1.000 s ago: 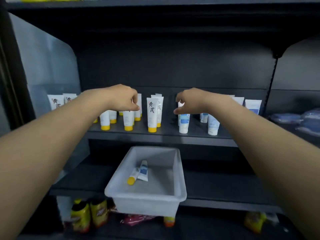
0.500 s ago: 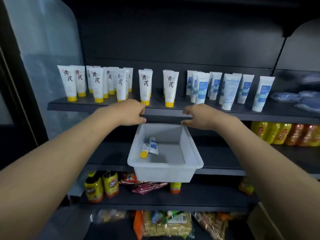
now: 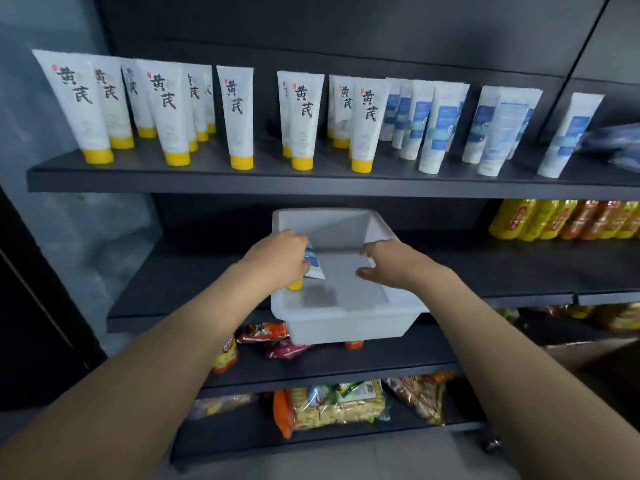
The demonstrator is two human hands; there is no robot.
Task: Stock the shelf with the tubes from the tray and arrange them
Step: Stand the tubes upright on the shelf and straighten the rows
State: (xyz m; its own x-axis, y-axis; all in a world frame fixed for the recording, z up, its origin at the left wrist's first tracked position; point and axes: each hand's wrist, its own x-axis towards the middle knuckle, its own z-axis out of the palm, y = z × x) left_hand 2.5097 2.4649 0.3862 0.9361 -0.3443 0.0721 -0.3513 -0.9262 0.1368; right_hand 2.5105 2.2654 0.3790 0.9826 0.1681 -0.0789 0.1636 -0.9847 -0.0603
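I see a dark grey shelf [image 3: 207, 181] of white tubes standing cap-down: yellow-capped tubes [image 3: 239, 112] printed 黄芪 in black, and blue-labelled tubes [image 3: 436, 129] on the right, too blurred to read. In the white tray [image 3: 346, 323] one shelf down, the left hand [image 3: 277, 258] covers a lying blue tube [image 3: 313, 263], flat end toward me, and a yellow cap [image 3: 295, 285]; I cannot tell whether it grips. The right hand [image 3: 391, 263] hovers above the tray, fingers loosely spread, holding nothing.
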